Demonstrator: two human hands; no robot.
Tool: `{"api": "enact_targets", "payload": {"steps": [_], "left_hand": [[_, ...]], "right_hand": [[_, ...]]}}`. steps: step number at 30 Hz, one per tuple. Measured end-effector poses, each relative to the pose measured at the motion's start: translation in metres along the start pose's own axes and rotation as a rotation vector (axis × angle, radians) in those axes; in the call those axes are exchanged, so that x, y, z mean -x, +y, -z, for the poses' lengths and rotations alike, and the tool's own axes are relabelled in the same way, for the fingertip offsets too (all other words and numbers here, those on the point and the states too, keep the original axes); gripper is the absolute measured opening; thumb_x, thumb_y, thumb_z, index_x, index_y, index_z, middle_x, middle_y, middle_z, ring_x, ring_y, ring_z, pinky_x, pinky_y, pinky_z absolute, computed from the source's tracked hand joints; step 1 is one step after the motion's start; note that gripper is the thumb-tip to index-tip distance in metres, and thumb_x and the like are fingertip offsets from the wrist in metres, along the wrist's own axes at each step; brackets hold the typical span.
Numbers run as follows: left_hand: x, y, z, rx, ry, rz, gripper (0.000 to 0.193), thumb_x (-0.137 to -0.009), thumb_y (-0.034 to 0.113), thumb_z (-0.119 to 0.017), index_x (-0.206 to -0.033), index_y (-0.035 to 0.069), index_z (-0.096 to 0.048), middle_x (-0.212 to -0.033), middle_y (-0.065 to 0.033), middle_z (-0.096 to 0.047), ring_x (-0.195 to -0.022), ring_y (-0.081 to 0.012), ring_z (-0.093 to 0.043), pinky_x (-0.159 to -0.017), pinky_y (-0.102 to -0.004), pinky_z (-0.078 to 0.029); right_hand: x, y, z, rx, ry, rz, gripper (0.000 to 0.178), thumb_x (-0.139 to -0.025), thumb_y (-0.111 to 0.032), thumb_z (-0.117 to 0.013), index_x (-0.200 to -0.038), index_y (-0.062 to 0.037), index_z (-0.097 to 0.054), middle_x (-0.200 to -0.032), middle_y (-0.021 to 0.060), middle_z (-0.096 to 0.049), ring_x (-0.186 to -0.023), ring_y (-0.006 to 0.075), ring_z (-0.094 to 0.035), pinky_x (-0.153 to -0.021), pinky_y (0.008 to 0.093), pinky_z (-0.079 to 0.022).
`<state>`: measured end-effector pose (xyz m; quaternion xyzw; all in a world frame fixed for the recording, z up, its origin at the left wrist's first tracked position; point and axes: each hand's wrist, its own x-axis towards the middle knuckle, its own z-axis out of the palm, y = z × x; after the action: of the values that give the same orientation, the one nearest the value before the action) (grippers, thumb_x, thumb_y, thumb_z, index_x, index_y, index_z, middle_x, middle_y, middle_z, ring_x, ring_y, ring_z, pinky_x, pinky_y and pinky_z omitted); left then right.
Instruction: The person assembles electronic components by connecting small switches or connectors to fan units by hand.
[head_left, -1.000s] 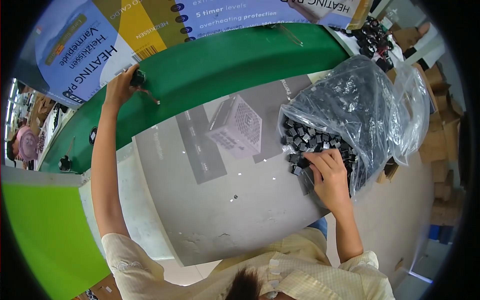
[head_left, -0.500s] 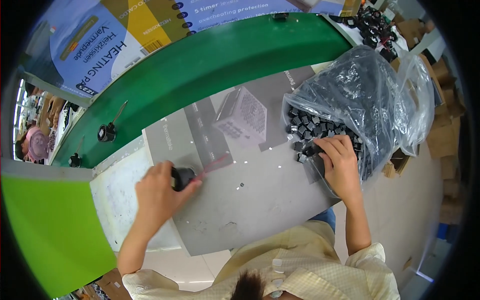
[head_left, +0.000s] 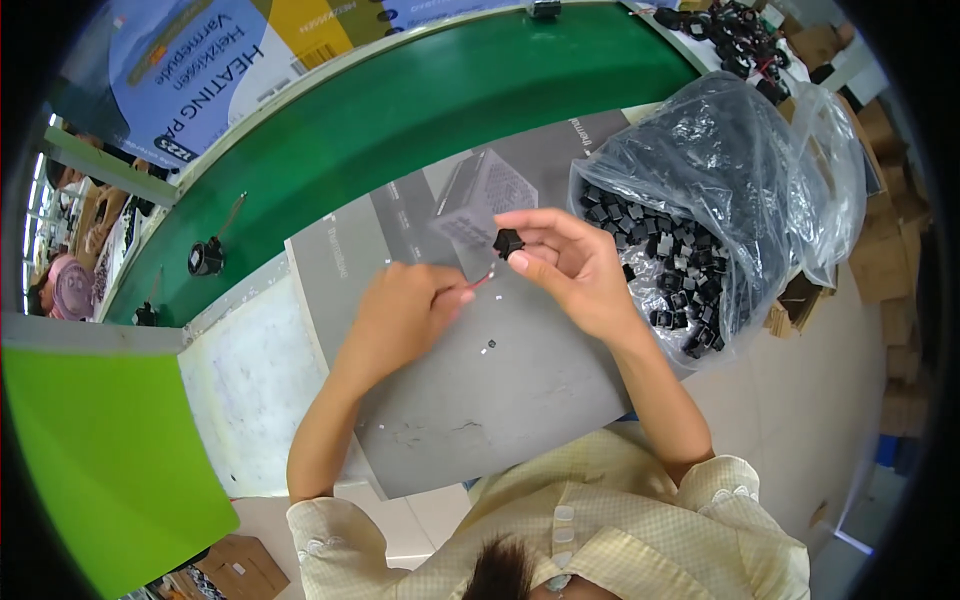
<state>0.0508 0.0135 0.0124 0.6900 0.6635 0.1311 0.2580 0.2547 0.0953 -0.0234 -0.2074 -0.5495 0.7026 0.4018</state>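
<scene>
My right hand is raised over the grey board, closed in a pinch on a small black plastic block. To its left, the thumb and forefinger of my left hand press together on a thin red wire. The wire's pale end sticks out toward the block, apart from it. Whatever else my left hand holds is hidden beneath the palm. On the right, an open clear plastic bag contains many loose black blocks like the pinched one.
The printed grey board lies before me, with a tiny dark ring and white specks on it. Beyond runs a green belt bearing round black parts with wires. A bright green panel stands at left; cardboard boxes fill the far right.
My right hand has come left out of the bag with a black block. My left hand has shifted right; the round black part seen in it earlier is now hidden.
</scene>
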Motion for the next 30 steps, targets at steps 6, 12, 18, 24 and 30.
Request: {"api": "enact_targets", "payload": {"steps": [6, 12, 18, 24, 30], "left_hand": [[-0.005, -0.009, 0.004, 0.503, -0.056, 0.009, 0.022, -0.099, 0.019, -0.062, -0.095, 0.001, -0.072, -0.072, -0.0033, -0.067, -0.066, -0.0108, -0.062, -0.062, -0.0275, -0.049], [-0.006, -0.011, 0.002, 0.62, -0.006, 0.014, 0.021, -0.101, 0.019, -0.061, -0.098, 0.002, -0.072, -0.073, 0.0001, -0.065, -0.068, -0.0069, -0.058, -0.061, -0.0237, -0.045], [-0.005, -0.005, 0.001, 0.617, 0.056, -0.042, 0.02, -0.099, 0.022, -0.064, -0.099, 0.004, -0.073, -0.076, 0.0007, -0.066, -0.07, -0.0073, -0.056, -0.064, -0.0248, -0.041], [-0.004, -0.004, 0.001, 0.628, 0.04, -0.088, 0.019, -0.098, 0.021, -0.065, -0.098, 0.004, -0.074, -0.08, -0.0009, -0.07, -0.075, -0.0084, -0.06, -0.067, -0.0249, -0.043], [-0.003, 0.002, 0.002, 0.521, 0.081, -0.029, 0.015, -0.096, 0.015, -0.064, -0.097, 0.003, -0.073, -0.077, -0.0016, -0.07, -0.071, -0.0085, -0.061, -0.064, -0.0251, -0.044]], "right_hand": [[0.0, 0.018, 0.011, 0.081, -0.025, 0.05, 0.034, -0.09, 0.007, -0.065, -0.123, 0.0022, -0.066, -0.124, 0.0087, -0.062, -0.109, 0.0136, -0.059, -0.098, 0.028, -0.049], [0.001, 0.018, 0.009, 0.127, 0.001, 0.037, 0.035, -0.088, 0.007, -0.066, -0.123, 0.0021, -0.065, -0.124, 0.0088, -0.064, -0.108, 0.0128, -0.057, -0.094, 0.0274, -0.049], [0.004, 0.019, 0.011, 0.108, -0.023, 0.072, 0.035, -0.088, 0.007, -0.068, -0.123, 0.004, -0.064, -0.126, 0.0101, -0.063, -0.111, 0.0137, -0.058, -0.096, 0.0281, -0.049], [0.004, 0.022, 0.01, 0.065, -0.034, 0.13, 0.037, -0.087, 0.007, -0.07, -0.124, 0.0049, -0.064, -0.126, 0.0129, -0.063, -0.113, 0.0155, -0.059, -0.098, 0.0291, -0.049], [0.006, 0.017, 0.006, 0.216, -0.045, 0.208, 0.034, -0.086, 0.006, -0.072, -0.12, 0.0057, -0.067, -0.124, 0.0143, -0.063, -0.108, 0.0172, -0.061, -0.094, 0.0291, -0.051]]}}
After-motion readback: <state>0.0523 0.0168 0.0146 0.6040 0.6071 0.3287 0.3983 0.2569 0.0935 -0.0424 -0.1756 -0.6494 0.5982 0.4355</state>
